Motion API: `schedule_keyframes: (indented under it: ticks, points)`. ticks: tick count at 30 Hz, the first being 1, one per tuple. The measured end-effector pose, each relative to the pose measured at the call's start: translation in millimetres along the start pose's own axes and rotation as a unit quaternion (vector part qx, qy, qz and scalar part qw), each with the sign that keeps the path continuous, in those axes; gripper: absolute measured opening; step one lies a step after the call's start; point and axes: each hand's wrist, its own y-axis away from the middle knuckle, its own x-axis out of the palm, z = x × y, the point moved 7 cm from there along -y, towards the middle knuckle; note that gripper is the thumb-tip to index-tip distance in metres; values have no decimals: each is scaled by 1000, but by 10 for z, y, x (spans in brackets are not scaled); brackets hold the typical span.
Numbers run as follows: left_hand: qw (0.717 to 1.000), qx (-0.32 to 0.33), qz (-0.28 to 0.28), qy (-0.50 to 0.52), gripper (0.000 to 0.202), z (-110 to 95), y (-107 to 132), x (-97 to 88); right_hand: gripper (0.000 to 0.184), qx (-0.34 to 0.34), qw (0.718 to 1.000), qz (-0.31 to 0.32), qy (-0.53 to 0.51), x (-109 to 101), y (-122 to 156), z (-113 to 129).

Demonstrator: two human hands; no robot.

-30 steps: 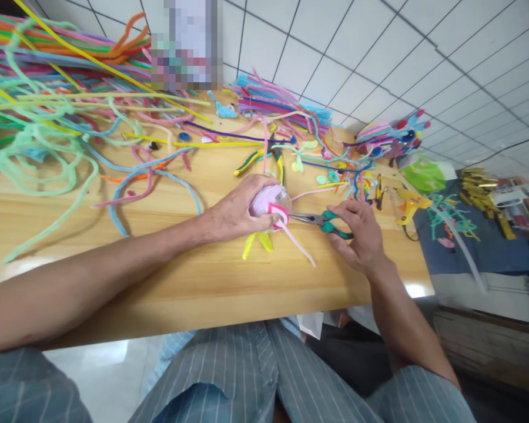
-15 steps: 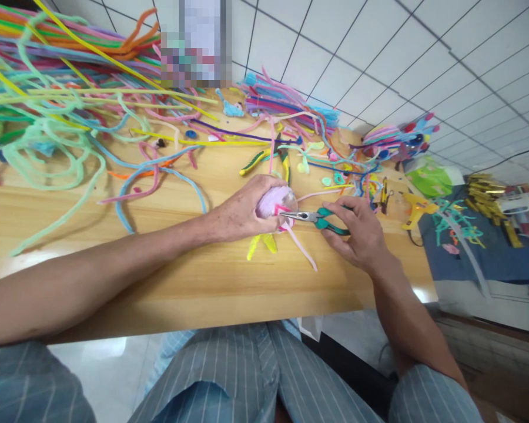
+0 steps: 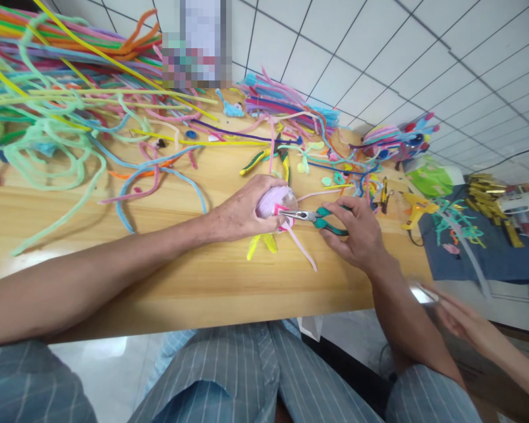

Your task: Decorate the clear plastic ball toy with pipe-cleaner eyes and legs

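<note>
My left hand (image 3: 242, 211) is closed around a rounded lilac pipe-cleaner piece (image 3: 271, 201) with a pink zigzag on its near side. Yellow fuzzy ends (image 3: 262, 245) stick out below it, and a pale pink pipe cleaner (image 3: 303, 249) trails from it toward the table's front. Green-handled needle-nose pliers (image 3: 321, 217) are gripped in my right hand (image 3: 357, 232). Their jaws point left and meet the piece at the pink part, by my left thumb. Whether the jaws pinch anything there I cannot make out.
Yellow-and-black handled pliers (image 3: 254, 161) lie just behind my hands. Tangled pipe cleaners (image 3: 53, 147) cover the left, with a bundle (image 3: 291, 106) at the back. A yellow glue gun (image 3: 417, 210) lies at right. Another person's hand (image 3: 456, 314) holds a shiny flat object at the lower right.
Another person's hand with a shiny flat object has come in from the lower right. My right hand and the green pliers have shifted very slightly left; my left hand stays put.
</note>
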Motion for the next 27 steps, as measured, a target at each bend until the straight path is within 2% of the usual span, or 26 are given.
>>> schedule_keyframes:
  ticks: [6, 10, 15, 19, 24, 27]
  points:
    - [1000, -3, 1, 4, 61, -2, 5, -1, 62, -7, 1000, -6, 14, -6, 10, 19]
    - [1000, -13, 6, -3, 61, -14, 6, -4, 61, 25, 999, -42, -10, -59, 69, -26]
    - [1000, -7, 8, -8, 61, -25, 13, -1, 58, 48, 997, -58, -7, -126, 130, -49]
    - [1000, -5, 4, -14, 62, -3, 20, -1, 50, 105, 989, -100, -3, -255, 244, -187]
    - [1000, -15, 8, -20, 64, 43, 24, 1, 41, 195, 966, -154, -68, -301, 498, -461]
    - [1000, -12, 12, -20, 65, 44, 24, 2, 40, 204, 964, -150, -81, -271, 533, -440]
